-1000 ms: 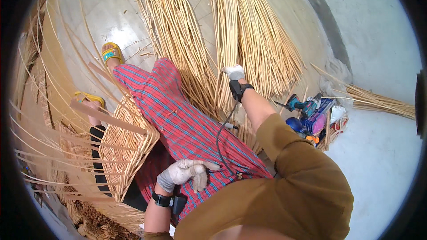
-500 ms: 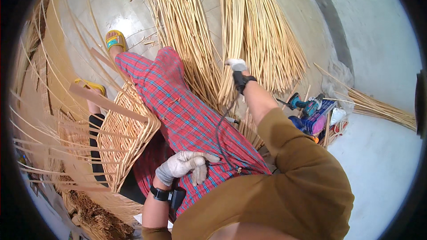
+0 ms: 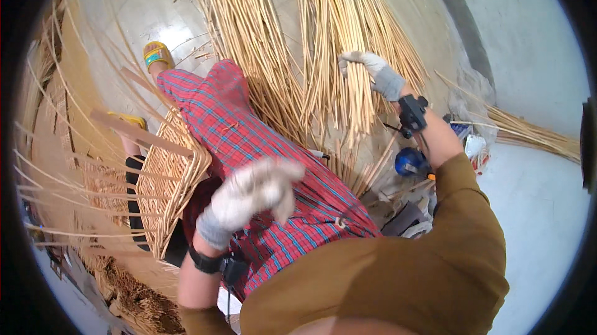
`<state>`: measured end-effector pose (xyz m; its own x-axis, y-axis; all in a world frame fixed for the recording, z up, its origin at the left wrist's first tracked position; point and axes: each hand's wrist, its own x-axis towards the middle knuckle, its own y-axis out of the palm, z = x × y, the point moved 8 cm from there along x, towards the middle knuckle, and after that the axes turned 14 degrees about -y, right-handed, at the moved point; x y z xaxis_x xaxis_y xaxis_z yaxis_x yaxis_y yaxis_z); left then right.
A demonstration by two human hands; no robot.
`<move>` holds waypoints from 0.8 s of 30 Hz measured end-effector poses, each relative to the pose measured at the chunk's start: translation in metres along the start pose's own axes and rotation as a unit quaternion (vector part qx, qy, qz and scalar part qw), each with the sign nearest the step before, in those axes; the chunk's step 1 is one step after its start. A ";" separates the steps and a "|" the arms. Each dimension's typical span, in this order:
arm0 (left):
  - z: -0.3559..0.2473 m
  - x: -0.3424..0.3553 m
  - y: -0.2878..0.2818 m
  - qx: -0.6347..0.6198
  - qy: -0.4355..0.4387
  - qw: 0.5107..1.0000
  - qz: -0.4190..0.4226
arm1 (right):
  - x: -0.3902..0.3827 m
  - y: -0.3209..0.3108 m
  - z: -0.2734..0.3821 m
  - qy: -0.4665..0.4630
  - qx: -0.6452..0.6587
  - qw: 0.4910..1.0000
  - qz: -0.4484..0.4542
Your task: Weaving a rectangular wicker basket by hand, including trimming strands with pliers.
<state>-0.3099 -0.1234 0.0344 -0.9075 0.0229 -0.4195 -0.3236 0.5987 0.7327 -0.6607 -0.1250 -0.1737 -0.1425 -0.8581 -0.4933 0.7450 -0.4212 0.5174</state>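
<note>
My right hand (image 3: 371, 73), in a white glove with a grey cuff, is closed around the lower part of a bundle of pale wicker rods (image 3: 359, 102). Their cut ends hang below the fist, over more rods spread on the floor. Over the red plaid cloth (image 3: 267, 130) on my lap is my left hand (image 3: 252, 195), also gloved. It is smeared by motion, its fingers seem bent, and no held thing shows. Left of my lap leans a partly woven basket (image 3: 165, 179) with long loose stakes (image 3: 87, 207) sticking out to the left.
Another pile of rods (image 3: 249, 30) lies left of the gripped bundle. A thinner bundle (image 3: 535, 133) lies at the right by clear plastic (image 3: 469, 102). A round blue object (image 3: 411, 162) sits near my right forearm. Brown trimmed material (image 3: 134, 298) is heaped at the lower left.
My right hand has moved right with the rods and turned, and their ends have swung right. My left hand has lifted from the cloth. My right arm now hides the teal power tool.
</note>
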 end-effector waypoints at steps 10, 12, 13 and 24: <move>0.009 0.245 -0.101 0.038 -0.077 0.977 -0.196 | -0.020 0.060 0.004 -0.055 -0.485 0.872 -0.023; 0.019 0.246 -0.102 -0.038 -0.062 0.989 -0.132 | -0.037 0.050 -0.003 -0.036 -0.479 0.871 0.102; 0.024 0.242 -0.098 -0.079 -0.079 0.990 -0.086 | -0.042 0.045 -0.014 -0.089 -0.330 0.937 0.067; 0.043 0.257 -0.078 -0.171 -0.145 0.972 -0.069 | 0.098 0.057 -0.141 -0.181 -0.840 0.469 0.203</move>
<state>-0.5064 -0.1296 -0.1540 -0.7514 0.2166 -0.6233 -0.5520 0.3113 0.7736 -0.5407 -0.1921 -0.2911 0.3594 -0.8886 -0.2848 0.1761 0.3643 -0.9145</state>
